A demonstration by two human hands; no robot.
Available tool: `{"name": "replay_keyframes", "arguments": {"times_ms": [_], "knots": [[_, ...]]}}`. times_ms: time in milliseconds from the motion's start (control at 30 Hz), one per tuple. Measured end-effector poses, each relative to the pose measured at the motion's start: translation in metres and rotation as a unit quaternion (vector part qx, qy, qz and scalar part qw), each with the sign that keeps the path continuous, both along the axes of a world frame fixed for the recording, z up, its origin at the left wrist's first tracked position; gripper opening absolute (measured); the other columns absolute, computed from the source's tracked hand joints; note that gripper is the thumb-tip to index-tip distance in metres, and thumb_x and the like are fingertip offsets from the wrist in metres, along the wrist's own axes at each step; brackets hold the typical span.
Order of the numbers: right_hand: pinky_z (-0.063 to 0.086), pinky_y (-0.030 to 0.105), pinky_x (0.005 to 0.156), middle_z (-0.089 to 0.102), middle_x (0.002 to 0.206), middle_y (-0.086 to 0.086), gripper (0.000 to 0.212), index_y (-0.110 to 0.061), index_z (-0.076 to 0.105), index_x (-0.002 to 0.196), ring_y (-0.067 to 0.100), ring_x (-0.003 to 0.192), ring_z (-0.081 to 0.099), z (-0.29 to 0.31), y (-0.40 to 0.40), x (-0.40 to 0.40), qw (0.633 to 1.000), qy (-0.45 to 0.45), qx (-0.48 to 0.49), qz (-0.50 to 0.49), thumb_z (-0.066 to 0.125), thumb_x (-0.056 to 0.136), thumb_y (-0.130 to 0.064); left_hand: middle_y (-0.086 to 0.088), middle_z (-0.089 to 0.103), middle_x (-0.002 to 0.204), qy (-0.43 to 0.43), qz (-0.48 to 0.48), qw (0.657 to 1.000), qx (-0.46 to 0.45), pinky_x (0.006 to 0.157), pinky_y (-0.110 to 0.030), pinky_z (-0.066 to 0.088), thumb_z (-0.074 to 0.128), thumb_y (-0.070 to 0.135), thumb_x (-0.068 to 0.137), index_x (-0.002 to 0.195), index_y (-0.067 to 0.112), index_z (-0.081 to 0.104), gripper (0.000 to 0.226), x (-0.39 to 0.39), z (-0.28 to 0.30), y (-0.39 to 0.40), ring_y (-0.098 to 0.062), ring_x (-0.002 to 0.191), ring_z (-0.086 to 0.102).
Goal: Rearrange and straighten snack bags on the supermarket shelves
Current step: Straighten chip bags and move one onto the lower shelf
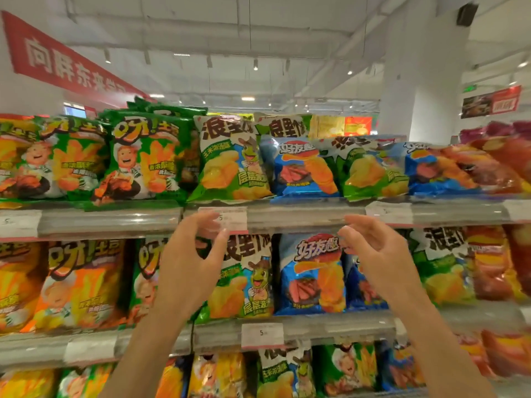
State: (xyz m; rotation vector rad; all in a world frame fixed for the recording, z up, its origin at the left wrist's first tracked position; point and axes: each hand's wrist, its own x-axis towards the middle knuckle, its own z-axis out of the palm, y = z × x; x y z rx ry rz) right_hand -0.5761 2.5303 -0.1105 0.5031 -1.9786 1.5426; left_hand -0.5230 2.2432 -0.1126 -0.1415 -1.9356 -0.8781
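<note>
Both my hands are raised in front of the second shelf, holding nothing. My left hand (193, 259) has loosely curled fingers just below the top shelf's price rail (301, 215). My right hand (373, 254) hovers with relaxed, curved fingers in front of a blue snack bag (311, 274). On the top shelf a white-and-green snack bag (230, 159) stands upright, a blue bag (301, 168) leans beside it, and another green bag (370, 168) tilts to the right. A green bag (244, 280) shows between my hands on the second shelf.
Green and orange bags (138, 156) fill the top shelf's left side, red bags (500, 159) its right end. A lower shelf (287, 369) holds more bags. A red banner (63, 58) and a white pillar (413, 76) rise behind the shelves.
</note>
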Motion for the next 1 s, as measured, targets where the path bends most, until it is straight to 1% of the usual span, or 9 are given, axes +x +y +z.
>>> {"name": "replay_keyframes", "arguments": {"times_ms": [133, 267, 367, 500, 600, 700, 767, 900, 1000], "knots": [[0.057, 0.040, 0.093, 0.074, 0.109, -0.011, 0.019, -0.035, 0.069, 0.114, 0.010, 0.101, 0.071, 0.010, 0.080, -0.023, 1.000, -0.008, 0.022, 0.000, 0.066, 0.096, -0.037, 0.017, 0.066, 0.097, 0.002, -0.009, 0.999, 0.036, 0.077, -0.011, 0.050, 0.067, 0.029, 0.096, 0.120, 0.027, 0.062, 0.024, -0.027, 0.007, 0.072, 0.004, 0.092, 0.062], [0.055, 0.029, 0.086, 0.073, 0.108, -0.014, 0.014, -0.038, 0.067, 0.111, 0.006, 0.100, 0.069, 0.031, 0.146, -0.053, 0.999, -0.004, 0.039, -0.014, 0.063, 0.098, -0.035, 0.017, 0.067, 0.094, 0.015, -0.017, 0.999, 0.026, 0.075, -0.010, 0.050, 0.065, 0.031, 0.095, 0.118, 0.030, 0.061, 0.023, -0.053, 0.025, 0.133, 0.001, 0.088, 0.064], [0.055, 0.031, 0.086, 0.072, 0.106, -0.013, 0.015, -0.036, 0.067, 0.113, 0.008, 0.098, 0.069, 0.047, 0.178, -0.075, 0.998, 0.003, 0.058, -0.025, 0.063, 0.098, -0.036, 0.015, 0.066, 0.096, 0.003, -0.014, 1.000, 0.000, 0.073, -0.011, 0.049, 0.065, 0.031, 0.096, 0.118, 0.030, 0.062, 0.023, -0.072, 0.037, 0.163, 0.000, 0.086, 0.064], [0.047, 0.006, 0.070, 0.069, 0.102, -0.017, 0.017, -0.031, 0.066, 0.114, -0.009, 0.089, 0.064, 0.068, 0.206, -0.097, 0.989, 0.052, 0.121, -0.069, 0.062, 0.098, -0.035, 0.013, 0.065, 0.097, 0.003, 0.031, 0.997, -0.068, 0.071, -0.023, 0.049, 0.067, 0.030, 0.095, 0.119, 0.025, 0.064, 0.025, -0.096, 0.056, 0.192, -0.004, 0.078, 0.058], [0.042, 0.007, 0.068, 0.065, 0.103, -0.019, 0.014, -0.033, 0.063, 0.111, -0.010, 0.091, 0.059, 0.086, 0.217, -0.111, 0.973, 0.104, 0.166, -0.125, 0.062, 0.098, -0.037, 0.009, 0.066, 0.101, 0.020, 0.064, 0.989, -0.132, 0.076, -0.026, 0.049, 0.069, 0.031, 0.094, 0.121, 0.019, 0.066, 0.029, -0.111, 0.074, 0.207, -0.007, 0.083, 0.055], [0.043, 0.026, 0.094, 0.059, 0.125, 0.002, 0.037, -0.021, 0.063, 0.125, 0.015, 0.114, 0.053, 0.100, 0.217, -0.132, 0.938, 0.115, 0.256, -0.205, 0.062, 0.097, -0.045, 0.003, 0.066, 0.114, -0.008, 0.091, 0.979, -0.181, 0.083, -0.034, 0.054, 0.064, 0.046, 0.095, 0.129, 0.020, 0.063, 0.043, -0.128, 0.091, 0.218, -0.013, 0.094, 0.057], [0.038, 0.044, 0.112, 0.047, 0.144, 0.009, 0.065, -0.016, 0.051, 0.142, 0.027, 0.134, 0.043, 0.105, 0.215, -0.142, 0.926, 0.051, 0.304, -0.217, 0.058, 0.094, -0.059, 0.000, 0.065, 0.123, -0.069, 0.111, 0.969, -0.209, 0.086, -0.039, 0.055, 0.056, 0.061, 0.095, 0.141, 0.024, 0.055, 0.059, -0.140, 0.100, 0.226, -0.019, 0.108, 0.060], [0.042, 0.053, 0.109, 0.033, 0.159, 0.010, 0.115, -0.023, 0.021, 0.158, 0.033, 0.136, 0.047, 0.109, 0.212, -0.155, 0.948, -0.094, 0.265, -0.152, 0.046, 0.072, -0.095, -0.003, 0.067, 0.125, -0.120, 0.134, 0.953, -0.246, 0.085, -0.042, 0.053, 0.052, 0.071, 0.091, 0.150, 0.026, 0.044, 0.075, -0.157, 0.105, 0.232, -0.025, 0.113, 0.062], [0.043, 0.053, 0.107, 0.031, 0.159, 0.010, 0.132, -0.028, 0.008, 0.160, 0.036, 0.134, 0.048, 0.113, 0.214, -0.161, 0.940, -0.130, 0.276, -0.150, 0.046, 0.058, -0.103, -0.003, 0.069, 0.120, -0.108, 0.125, 0.959, -0.232, 0.080, -0.039, 0.053, 0.054, 0.073, 0.088, 0.149, 0.027, 0.046, 0.076, -0.163, 0.102, 0.227, -0.023, 0.108, 0.064]]}}
